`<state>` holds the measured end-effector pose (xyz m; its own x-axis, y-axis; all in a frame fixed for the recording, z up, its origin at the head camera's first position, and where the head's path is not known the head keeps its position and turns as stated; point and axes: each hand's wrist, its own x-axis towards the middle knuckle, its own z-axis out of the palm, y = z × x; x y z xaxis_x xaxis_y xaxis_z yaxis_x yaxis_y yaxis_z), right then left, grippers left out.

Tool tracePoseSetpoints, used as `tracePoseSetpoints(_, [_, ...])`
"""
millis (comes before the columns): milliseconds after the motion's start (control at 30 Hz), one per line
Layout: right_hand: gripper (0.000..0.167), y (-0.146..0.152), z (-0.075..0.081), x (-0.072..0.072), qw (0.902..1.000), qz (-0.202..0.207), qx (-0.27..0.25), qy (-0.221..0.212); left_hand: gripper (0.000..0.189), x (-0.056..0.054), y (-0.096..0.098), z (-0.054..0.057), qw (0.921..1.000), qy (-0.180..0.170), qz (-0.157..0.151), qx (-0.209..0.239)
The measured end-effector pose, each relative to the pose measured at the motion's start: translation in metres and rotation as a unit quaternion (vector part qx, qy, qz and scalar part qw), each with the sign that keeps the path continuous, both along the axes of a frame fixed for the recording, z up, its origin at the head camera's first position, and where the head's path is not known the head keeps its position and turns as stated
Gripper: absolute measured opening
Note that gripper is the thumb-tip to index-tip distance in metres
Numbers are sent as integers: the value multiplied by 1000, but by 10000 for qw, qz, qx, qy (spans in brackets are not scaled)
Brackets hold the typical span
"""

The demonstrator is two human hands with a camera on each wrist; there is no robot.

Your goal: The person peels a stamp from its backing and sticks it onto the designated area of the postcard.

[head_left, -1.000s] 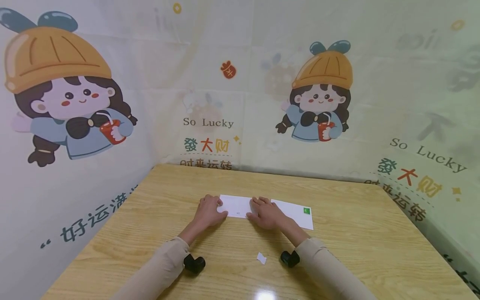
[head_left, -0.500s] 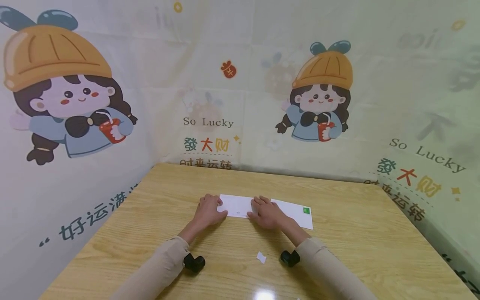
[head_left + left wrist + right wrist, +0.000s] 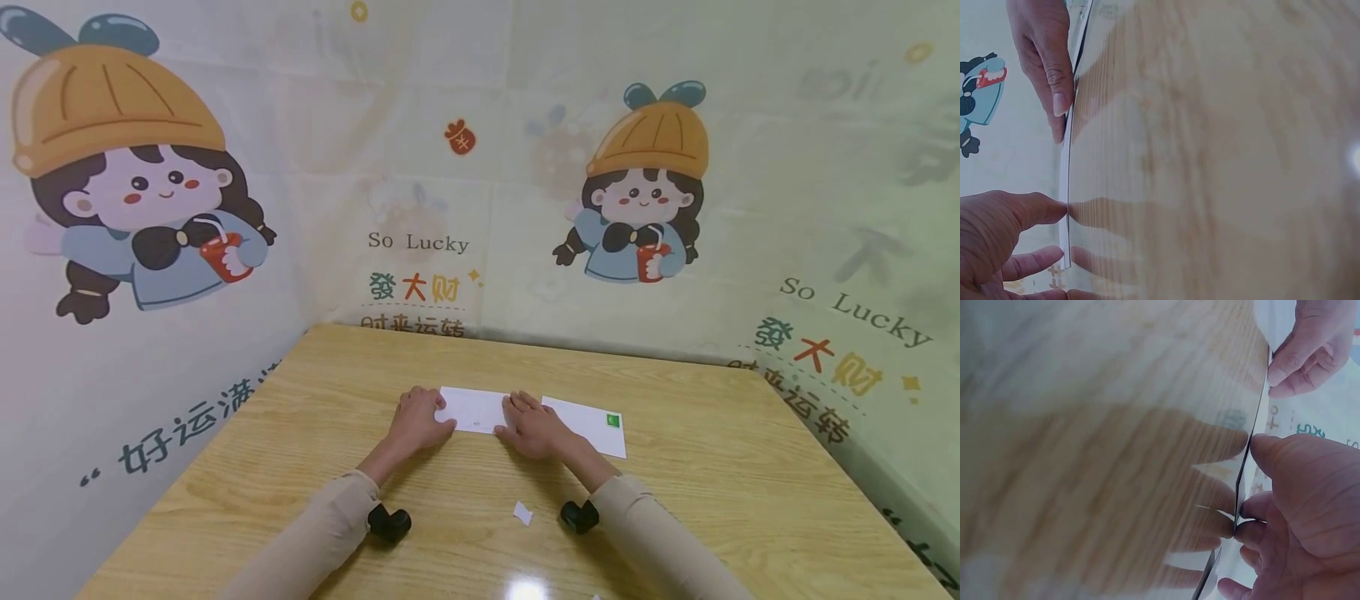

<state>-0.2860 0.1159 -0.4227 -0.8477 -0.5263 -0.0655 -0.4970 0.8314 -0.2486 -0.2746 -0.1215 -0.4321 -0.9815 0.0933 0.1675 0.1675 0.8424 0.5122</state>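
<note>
A white rectangular paper, perhaps an envelope (image 3: 476,408), lies flat on the table with a tiny mark near its lower edge. My left hand (image 3: 417,419) rests at its left end, thumb and fingertips touching it there, as the left wrist view also shows. On its right end lies my right hand (image 3: 536,427), fingers stretched over the paper and hiding that edge. Beyond that hand is a second white envelope (image 3: 588,429) bearing a green stamp (image 3: 612,421) in its upper right corner. Its left part is covered by the right hand.
The wooden table (image 3: 337,367) reflects a light near its front. A small torn white paper scrap (image 3: 522,512) lies between the forearms. A sliver of white (image 3: 596,597) shows at the bottom of the head view. Printed cloth walls (image 3: 510,208) stand behind the table.
The right fingertips have slid slightly to the right along the paper. My left hand and both papers stay in place; the head view has shifted a little.
</note>
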Motion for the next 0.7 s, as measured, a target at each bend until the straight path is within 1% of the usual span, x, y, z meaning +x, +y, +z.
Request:
tracePoseSetpoints(200, [67, 1, 0, 1, 9999, 28, -66, -78, 31, 0, 0, 1, 10000, -72, -23, 42])
tracePoseSetpoints(367, [68, 0, 3, 3, 9999, 81, -56, -139, 31, -1, 0, 3, 10000, -33, -23, 30])
tracePoseSetpoints(533, [63, -1, 8, 7, 9998, -22, -91, -179, 31, -1, -1, 2, 10000, -20, -54, 22])
tracePoseSetpoints(700, [65, -2, 8, 10, 9997, -92, -4, -221, 30, 0, 0, 1, 10000, -18, -37, 41])
